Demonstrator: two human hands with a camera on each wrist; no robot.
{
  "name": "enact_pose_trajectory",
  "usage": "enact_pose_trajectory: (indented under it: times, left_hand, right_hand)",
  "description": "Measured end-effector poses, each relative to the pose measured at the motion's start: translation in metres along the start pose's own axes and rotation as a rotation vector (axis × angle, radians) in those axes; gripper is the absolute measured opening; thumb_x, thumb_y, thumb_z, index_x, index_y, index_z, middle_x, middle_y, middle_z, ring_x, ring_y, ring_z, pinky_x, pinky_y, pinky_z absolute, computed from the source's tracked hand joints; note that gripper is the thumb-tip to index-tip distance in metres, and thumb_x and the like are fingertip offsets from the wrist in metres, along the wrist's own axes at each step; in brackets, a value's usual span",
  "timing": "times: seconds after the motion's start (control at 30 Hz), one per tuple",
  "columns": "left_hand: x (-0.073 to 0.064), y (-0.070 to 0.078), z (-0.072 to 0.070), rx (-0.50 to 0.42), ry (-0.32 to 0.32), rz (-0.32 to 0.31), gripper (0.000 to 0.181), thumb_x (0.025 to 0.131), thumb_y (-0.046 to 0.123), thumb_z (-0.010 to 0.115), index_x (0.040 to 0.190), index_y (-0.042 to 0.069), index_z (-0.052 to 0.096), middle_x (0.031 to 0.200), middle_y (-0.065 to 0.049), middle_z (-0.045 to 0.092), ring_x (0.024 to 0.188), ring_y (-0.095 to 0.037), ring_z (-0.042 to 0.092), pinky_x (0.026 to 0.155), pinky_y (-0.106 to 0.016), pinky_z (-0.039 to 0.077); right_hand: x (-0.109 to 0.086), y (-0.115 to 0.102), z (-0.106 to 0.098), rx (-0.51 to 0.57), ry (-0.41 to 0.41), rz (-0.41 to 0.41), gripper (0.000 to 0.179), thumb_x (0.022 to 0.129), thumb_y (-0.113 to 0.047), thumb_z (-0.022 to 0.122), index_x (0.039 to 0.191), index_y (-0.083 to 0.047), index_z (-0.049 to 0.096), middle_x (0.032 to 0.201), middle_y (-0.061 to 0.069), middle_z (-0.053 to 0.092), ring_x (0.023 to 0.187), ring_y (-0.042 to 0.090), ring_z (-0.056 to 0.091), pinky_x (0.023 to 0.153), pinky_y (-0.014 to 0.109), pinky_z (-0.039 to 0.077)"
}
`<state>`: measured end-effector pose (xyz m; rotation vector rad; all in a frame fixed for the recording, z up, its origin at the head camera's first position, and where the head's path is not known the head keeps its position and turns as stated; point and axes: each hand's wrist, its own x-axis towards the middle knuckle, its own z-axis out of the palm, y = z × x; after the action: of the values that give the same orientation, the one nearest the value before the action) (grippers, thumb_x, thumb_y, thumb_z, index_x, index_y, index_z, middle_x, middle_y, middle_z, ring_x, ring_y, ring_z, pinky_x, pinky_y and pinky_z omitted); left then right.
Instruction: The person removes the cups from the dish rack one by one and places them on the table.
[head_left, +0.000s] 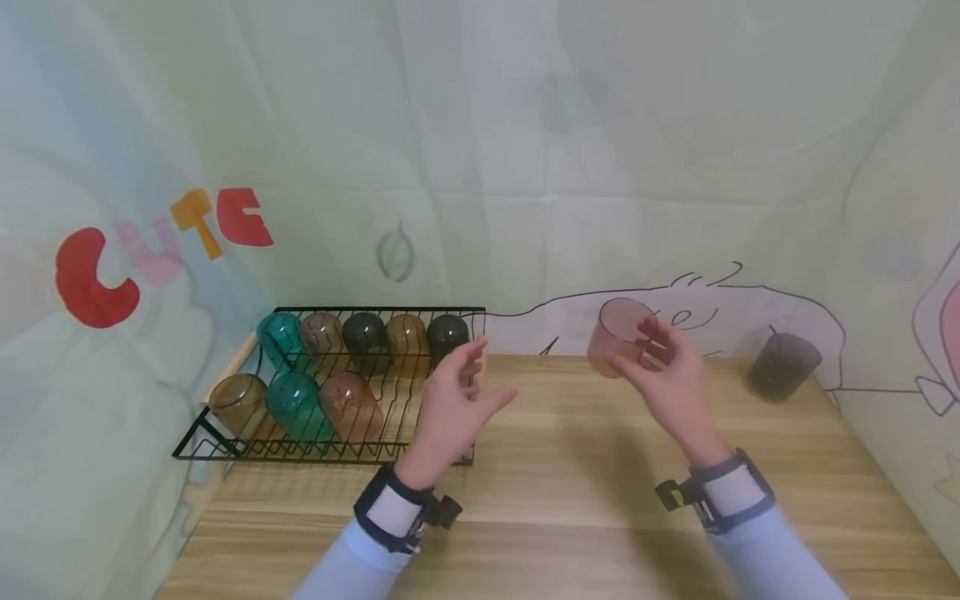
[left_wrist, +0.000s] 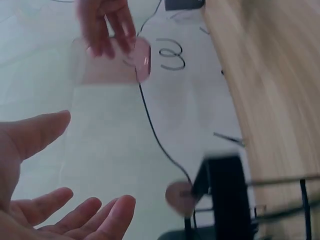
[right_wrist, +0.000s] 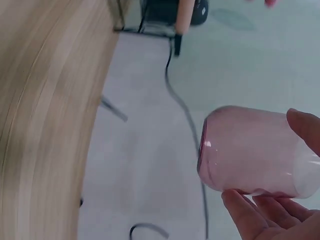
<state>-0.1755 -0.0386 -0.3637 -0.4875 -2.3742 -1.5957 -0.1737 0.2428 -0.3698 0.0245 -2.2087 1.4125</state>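
Observation:
My right hand holds a clear pink glass cup between thumb and fingers, raised over the table with its mouth upward. In the right wrist view the thumb and fingers press on opposite sides of the pink cup. My left hand is empty, thumb spread from its loosely bent fingers, and overlaps the right end of a black wire rack. Glass cups stand upside down in two rows on that rack, among them a teal one and a pink one in front.
A dark grey glass cup stands on the wooden table at the back right. Behind the table hangs a printed cloth, with more cloth along both sides. The rack takes up the table's left back part.

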Motion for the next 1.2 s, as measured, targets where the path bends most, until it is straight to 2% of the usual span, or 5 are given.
enact_pose_trajectory:
  times: [0.37, 0.63, 0.83, 1.03, 1.2]
  left_hand:
    - [0.002, -0.013, -0.043, 0.370, 0.078, 0.087, 0.060, 0.080, 0.036, 0.072, 0.132, 0.014, 0.050, 0.127, -0.004, 0.050, 0.115, -0.019, 0.047, 0.090, -0.037, 0.043]
    - [-0.007, -0.019, -0.048, 0.528, 0.028, 0.097, 0.052, 0.085, 0.037, 0.066, 0.129, 0.013, 0.052, 0.128, -0.007, 0.051, 0.116, -0.021, 0.049, 0.090, -0.039, 0.044]
    - [-0.012, -0.026, -0.048, 0.584, -0.012, 0.062, 0.051, 0.086, 0.039, 0.065, 0.129, 0.015, 0.052, 0.128, -0.007, 0.051, 0.114, -0.023, 0.050, 0.088, -0.040, 0.046]
    - [-0.015, -0.030, -0.048, 0.599, -0.030, 0.049, 0.052, 0.085, 0.040, 0.065, 0.129, 0.016, 0.052, 0.128, -0.007, 0.051, 0.114, -0.024, 0.050, 0.088, -0.042, 0.045]
    - [-0.015, -0.032, -0.048, 0.606, -0.038, 0.035, 0.051, 0.085, 0.040, 0.066, 0.128, 0.016, 0.053, 0.128, -0.007, 0.052, 0.113, -0.024, 0.051, 0.087, -0.043, 0.046]
  right_hand:
    - [0.024, 0.058, -0.044, -0.122, 0.170, 0.282, 0.089, 0.072, -0.049, 0.075, 0.142, -0.012, 0.034, 0.140, 0.003, 0.040, 0.121, 0.020, 0.043, 0.093, 0.030, 0.042]
    - [0.021, 0.103, -0.058, -0.142, 0.269, 0.397, 0.095, 0.073, -0.050, 0.074, 0.148, -0.021, 0.023, 0.147, 0.001, 0.030, 0.128, 0.022, 0.035, 0.097, 0.034, 0.038]
    - [0.016, 0.129, -0.063, -0.210, 0.286, 0.439, 0.098, 0.073, -0.054, 0.072, 0.149, -0.021, 0.020, 0.148, 0.002, 0.029, 0.129, 0.022, 0.034, 0.099, 0.039, 0.035]
    - [0.014, 0.138, -0.065, -0.233, 0.280, 0.492, 0.100, 0.073, -0.055, 0.071, 0.149, -0.016, 0.018, 0.148, 0.006, 0.028, 0.129, 0.026, 0.032, 0.101, 0.043, 0.033]
    - [0.014, 0.143, -0.066, -0.248, 0.284, 0.490, 0.098, 0.075, -0.053, 0.071, 0.149, -0.014, 0.019, 0.147, 0.009, 0.030, 0.129, 0.028, 0.033, 0.101, 0.043, 0.032]
